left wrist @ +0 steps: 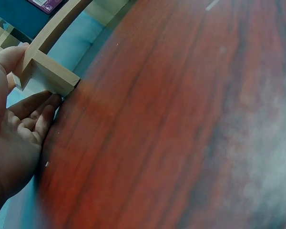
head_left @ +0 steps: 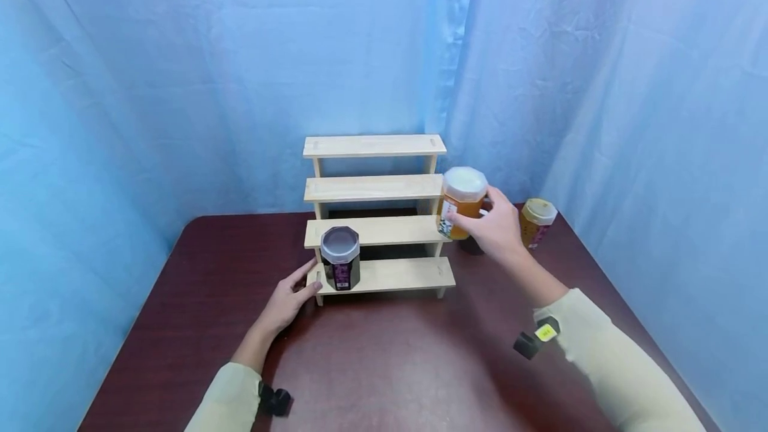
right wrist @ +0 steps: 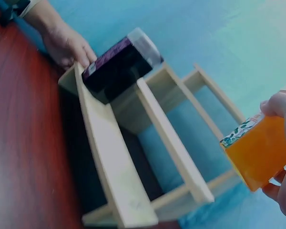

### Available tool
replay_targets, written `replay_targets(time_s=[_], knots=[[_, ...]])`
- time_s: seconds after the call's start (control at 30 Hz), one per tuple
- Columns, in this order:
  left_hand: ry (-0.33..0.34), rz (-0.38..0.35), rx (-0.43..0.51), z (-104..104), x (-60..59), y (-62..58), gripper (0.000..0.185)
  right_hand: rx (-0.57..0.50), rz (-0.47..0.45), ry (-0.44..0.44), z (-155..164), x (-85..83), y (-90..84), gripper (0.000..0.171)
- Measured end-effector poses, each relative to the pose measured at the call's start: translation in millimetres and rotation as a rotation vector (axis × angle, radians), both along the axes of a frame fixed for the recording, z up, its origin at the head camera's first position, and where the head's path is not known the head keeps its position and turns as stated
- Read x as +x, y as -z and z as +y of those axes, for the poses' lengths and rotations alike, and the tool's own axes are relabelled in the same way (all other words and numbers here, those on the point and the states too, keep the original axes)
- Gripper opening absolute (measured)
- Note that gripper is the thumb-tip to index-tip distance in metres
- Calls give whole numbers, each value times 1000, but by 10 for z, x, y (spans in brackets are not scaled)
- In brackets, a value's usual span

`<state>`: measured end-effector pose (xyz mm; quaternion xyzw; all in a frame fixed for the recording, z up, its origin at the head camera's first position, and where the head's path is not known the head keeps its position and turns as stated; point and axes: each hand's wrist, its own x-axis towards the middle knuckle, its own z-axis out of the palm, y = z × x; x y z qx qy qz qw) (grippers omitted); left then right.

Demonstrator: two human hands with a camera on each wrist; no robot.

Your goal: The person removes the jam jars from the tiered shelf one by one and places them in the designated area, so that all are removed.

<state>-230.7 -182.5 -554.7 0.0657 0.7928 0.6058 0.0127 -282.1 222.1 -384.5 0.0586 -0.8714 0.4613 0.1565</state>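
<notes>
**Inspector:** Report what is obscured first.

**Operator:** From my remote seat, the right wrist view cuts off my right hand [right wrist: 282, 143] at the frame edge; I see only fingertips around the orange jar [right wrist: 257, 150], and its lid is out of frame there. The left wrist view is blurred across most of the table [left wrist: 181, 133] and shows only a corner of the rack [left wrist: 45, 71]. The labels on all the jars are too small to read. A dark object behind my right hand at 3 o'clock of the rack is mostly hidden; I cannot identify it.

**Inspector:** State of the hands, and where is the jar?

**Operator:** My right hand [head_left: 495, 229] grasps the orange jar [head_left: 461, 204], fingers curled around its side, holding it in the air just off the right end of the rack's [head_left: 378, 219] second and third steps. My left hand [head_left: 291, 299] lies relaxed, fingers straight, touching the rack's bottom-left corner at 7 o'clock.

**Inspector:** Materials and shapes?

**Operator:** The rack is pale, unfinished wood, four flat steps rising toward 12 o'clock. The held jar is translucent amber with a faceted white lid. A dark jar [head_left: 340, 259] with a faceted grey lid and purple label stands on the lowest step, left end. A second amber jar [head_left: 537, 222] stands on the table at 3 o'clock. The table is glossy reddish-brown woodgrain; creased blue cloth [head_left: 180, 85] hangs behind.
</notes>
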Motion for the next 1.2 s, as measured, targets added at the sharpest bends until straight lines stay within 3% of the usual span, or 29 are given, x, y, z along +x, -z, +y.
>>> replay_targets(time_s=[0.33,0.9,1.2], knots=[[18,-31,-20,84,156,-381,59,66,-16,28,469,244,254,82],[21,-30,-8,85,117,-352,59,49,-176,63,917,368,995,91],[14,-20,9,81,116,-357,58,31,-310,54,947,450,1176,101]])
